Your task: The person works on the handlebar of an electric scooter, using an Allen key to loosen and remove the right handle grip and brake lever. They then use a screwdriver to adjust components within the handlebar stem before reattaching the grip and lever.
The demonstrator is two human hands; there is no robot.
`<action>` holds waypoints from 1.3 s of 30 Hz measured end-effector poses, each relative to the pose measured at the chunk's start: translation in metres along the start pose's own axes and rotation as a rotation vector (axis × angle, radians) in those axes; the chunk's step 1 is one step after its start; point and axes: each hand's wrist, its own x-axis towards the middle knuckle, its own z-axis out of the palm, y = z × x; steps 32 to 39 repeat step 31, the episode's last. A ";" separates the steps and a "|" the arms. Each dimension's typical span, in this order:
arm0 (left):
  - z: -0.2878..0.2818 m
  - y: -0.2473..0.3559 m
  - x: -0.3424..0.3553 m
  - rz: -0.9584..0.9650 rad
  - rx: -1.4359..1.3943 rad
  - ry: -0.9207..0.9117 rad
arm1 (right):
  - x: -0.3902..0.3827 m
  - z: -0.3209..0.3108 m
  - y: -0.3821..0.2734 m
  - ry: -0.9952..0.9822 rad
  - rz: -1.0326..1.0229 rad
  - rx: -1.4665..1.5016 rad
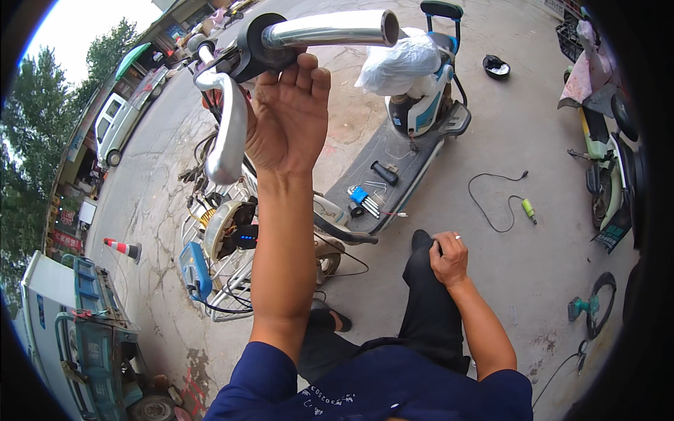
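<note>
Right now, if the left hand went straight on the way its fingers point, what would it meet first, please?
The left hand already touches it: the bare chrome handlebar and its black collar, right at the fingertips. Beyond that, depth is unclear.

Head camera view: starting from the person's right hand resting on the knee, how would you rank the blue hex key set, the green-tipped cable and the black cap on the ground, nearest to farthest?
From the right hand:
1. Green-tipped cable, on the concrete just up and to the right.
2. Blue hex key set, on the scooter's footboard, up and to the left; close to the cable's rank, but slightly farther.
3. Black cap, far up on the ground near the top.
</note>
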 end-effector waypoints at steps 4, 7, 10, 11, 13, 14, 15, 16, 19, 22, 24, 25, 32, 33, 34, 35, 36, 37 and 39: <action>0.005 0.003 0.001 -0.009 0.046 0.053 | 0.001 0.003 0.002 -0.005 0.018 0.022; 0.007 0.000 0.003 -0.011 0.007 0.019 | 0.002 0.001 0.002 -0.007 0.028 0.046; 0.007 0.003 0.002 -0.010 0.032 0.007 | 0.003 -0.001 0.001 -0.009 0.044 0.068; 0.007 0.004 0.002 -0.020 0.027 -0.007 | 0.002 0.000 0.001 -0.011 0.043 0.074; 0.007 0.005 0.001 -0.037 0.011 -0.037 | 0.002 0.000 0.003 -0.014 0.039 0.078; 0.007 0.005 0.002 -0.034 -0.022 -0.057 | 0.002 0.000 0.003 -0.013 0.038 0.081; 0.006 0.004 0.001 -0.033 -0.057 -0.074 | 0.001 0.000 0.003 -0.012 0.039 0.082; 0.007 0.003 -0.001 -0.031 -0.091 -0.091 | 0.000 0.000 0.003 -0.012 0.040 0.084; 0.024 0.003 -0.009 -0.036 -0.081 0.056 | 0.004 0.005 0.001 0.001 0.008 0.103; 0.041 0.006 -0.025 -0.035 -0.031 0.223 | -0.002 0.006 -0.002 0.000 -0.005 0.074; 0.058 0.007 -0.040 -0.029 0.228 0.321 | -0.006 0.007 -0.005 0.002 -0.018 0.061; 0.069 0.008 -0.048 -0.040 0.383 0.393 | -0.007 0.006 -0.007 0.003 -0.030 0.052; 0.124 0.039 -0.085 0.054 1.165 0.457 | -0.021 0.007 -0.015 -0.015 -0.084 0.019; 0.124 0.039 -0.085 0.054 1.165 0.457 | -0.021 0.007 -0.015 -0.015 -0.084 0.019; 0.124 0.039 -0.085 0.054 1.165 0.457 | -0.021 0.007 -0.015 -0.015 -0.084 0.019; 0.124 0.039 -0.085 0.054 1.165 0.457 | -0.021 0.007 -0.015 -0.015 -0.084 0.019; 0.124 0.039 -0.085 0.054 1.165 0.457 | -0.021 0.007 -0.015 -0.015 -0.084 0.019; 0.124 0.039 -0.085 0.054 1.165 0.457 | -0.021 0.007 -0.015 -0.015 -0.084 0.019; 0.124 0.039 -0.085 0.054 1.165 0.457 | -0.021 0.007 -0.015 -0.015 -0.084 0.019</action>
